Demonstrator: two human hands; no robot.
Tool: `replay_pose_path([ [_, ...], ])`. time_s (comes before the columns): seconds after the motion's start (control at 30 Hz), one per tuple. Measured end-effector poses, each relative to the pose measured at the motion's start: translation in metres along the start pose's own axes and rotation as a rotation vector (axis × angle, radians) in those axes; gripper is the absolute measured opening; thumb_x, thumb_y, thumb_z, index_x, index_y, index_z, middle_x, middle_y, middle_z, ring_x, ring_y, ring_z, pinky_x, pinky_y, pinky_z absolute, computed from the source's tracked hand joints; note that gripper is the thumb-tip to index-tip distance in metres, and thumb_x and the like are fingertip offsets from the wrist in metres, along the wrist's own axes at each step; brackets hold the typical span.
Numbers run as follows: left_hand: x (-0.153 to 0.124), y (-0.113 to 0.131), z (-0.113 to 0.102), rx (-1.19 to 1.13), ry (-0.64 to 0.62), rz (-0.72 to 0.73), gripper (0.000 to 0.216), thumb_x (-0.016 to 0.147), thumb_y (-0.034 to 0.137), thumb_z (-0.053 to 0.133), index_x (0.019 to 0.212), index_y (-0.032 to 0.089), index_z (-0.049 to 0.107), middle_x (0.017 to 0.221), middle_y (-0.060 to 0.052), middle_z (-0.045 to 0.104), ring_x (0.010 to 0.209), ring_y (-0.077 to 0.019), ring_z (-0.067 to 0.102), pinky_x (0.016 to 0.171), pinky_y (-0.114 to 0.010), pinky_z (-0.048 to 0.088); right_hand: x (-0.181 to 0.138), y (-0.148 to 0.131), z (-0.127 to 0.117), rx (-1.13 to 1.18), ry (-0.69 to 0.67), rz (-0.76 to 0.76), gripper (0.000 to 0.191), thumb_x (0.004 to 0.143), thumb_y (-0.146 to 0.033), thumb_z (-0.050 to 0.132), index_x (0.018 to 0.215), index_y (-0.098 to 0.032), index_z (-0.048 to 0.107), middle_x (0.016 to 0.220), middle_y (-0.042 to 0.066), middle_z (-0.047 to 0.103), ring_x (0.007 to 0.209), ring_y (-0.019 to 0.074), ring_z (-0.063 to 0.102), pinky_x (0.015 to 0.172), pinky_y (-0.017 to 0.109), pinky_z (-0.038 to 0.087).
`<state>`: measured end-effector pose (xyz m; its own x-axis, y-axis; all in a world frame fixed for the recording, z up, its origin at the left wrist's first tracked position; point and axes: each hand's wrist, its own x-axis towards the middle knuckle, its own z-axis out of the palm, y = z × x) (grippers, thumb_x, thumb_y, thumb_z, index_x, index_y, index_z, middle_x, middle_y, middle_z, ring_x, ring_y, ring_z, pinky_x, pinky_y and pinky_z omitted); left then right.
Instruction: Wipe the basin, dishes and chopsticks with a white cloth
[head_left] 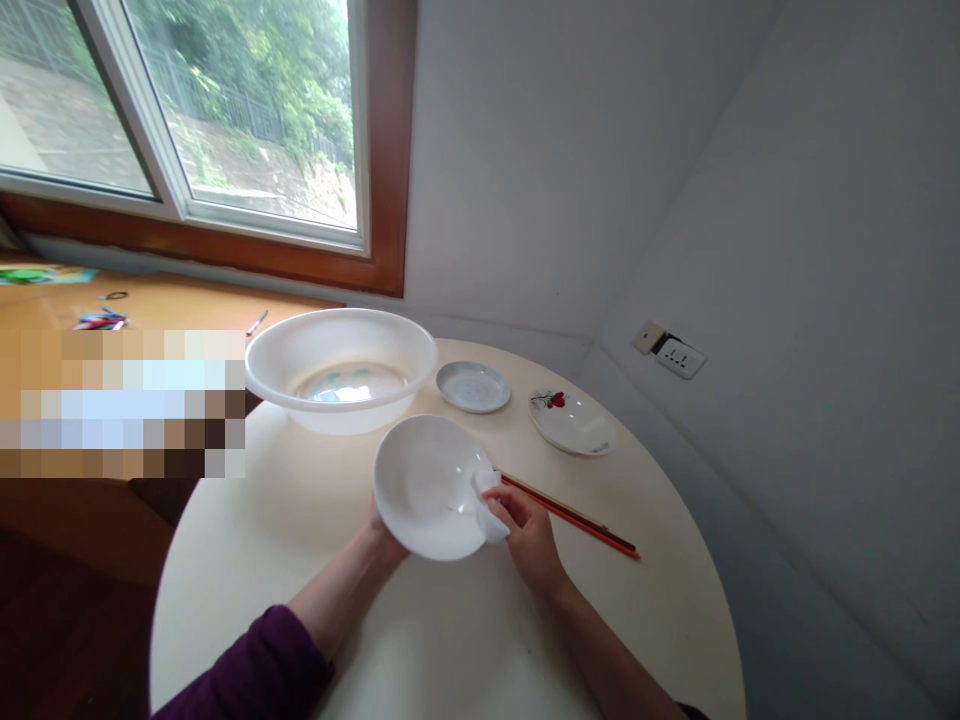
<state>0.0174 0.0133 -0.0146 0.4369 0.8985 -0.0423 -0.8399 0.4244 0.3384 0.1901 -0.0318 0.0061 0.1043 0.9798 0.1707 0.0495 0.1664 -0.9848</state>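
Note:
A white bowl (pixel 427 485) is tilted toward me above the table, its inside showing. My left hand (pixel 386 532) grips it from below and the left, with most fingers hidden behind the bowl. At the bowl's right rim, my right hand (pixel 529 535) pinches a thin white cloth or tissue (pixel 491 520), which laps over the rim and touches the inside. Just beyond the right hand lie chopsticks (pixel 585 520), red and brown, side by side on the table.
A translucent white basin (pixel 274 378) with some water stands at the back left. Behind the chopsticks are a small pale plate (pixel 474 387) and a white plate with a red flower (pixel 577 425). The round table (pixel 270 590) meets the walls near a socket (pixel 681 356). A wooden desk (pixel 180 300) adjoins at left.

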Motion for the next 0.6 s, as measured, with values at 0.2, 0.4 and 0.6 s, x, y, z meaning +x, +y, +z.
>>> replay_pose_path([
  [0.2,-0.004,-0.002,0.003,0.031,0.032,-0.063,0.053,0.075,0.048,0.052,0.114,0.013,0.057,0.103,-0.014,0.066,0.114,-0.0391,0.047,0.096,-0.051,0.033,0.002,-0.002,0.001,0.073,0.125,0.021,0.045,0.069,-0.041,0.066,0.106,-0.017,0.061,0.083,0.005,0.068,0.072,0.0184,0.062,0.063,0.029,0.050],
  [0.4,-0.008,-0.007,0.012,0.032,0.040,-0.098,0.050,0.075,0.047,0.054,0.116,0.019,0.057,0.099,-0.012,0.068,0.110,-0.0368,0.053,0.092,-0.049,0.039,0.001,-0.003,0.005,0.085,0.128,0.111,0.059,0.072,-0.044,0.064,0.122,-0.016,0.053,0.121,0.011,0.058,0.113,0.0264,0.053,0.094,0.042,0.043],
  [0.6,-0.007,-0.008,0.014,0.042,0.063,-0.119,0.046,0.076,0.043,0.055,0.114,0.019,0.059,0.096,-0.012,0.069,0.108,-0.0370,0.053,0.092,-0.049,0.039,0.000,-0.002,0.005,0.074,0.143,0.077,0.054,0.076,-0.044,0.059,0.122,-0.015,0.054,0.122,0.010,0.058,0.113,0.0259,0.052,0.098,0.043,0.039],
])
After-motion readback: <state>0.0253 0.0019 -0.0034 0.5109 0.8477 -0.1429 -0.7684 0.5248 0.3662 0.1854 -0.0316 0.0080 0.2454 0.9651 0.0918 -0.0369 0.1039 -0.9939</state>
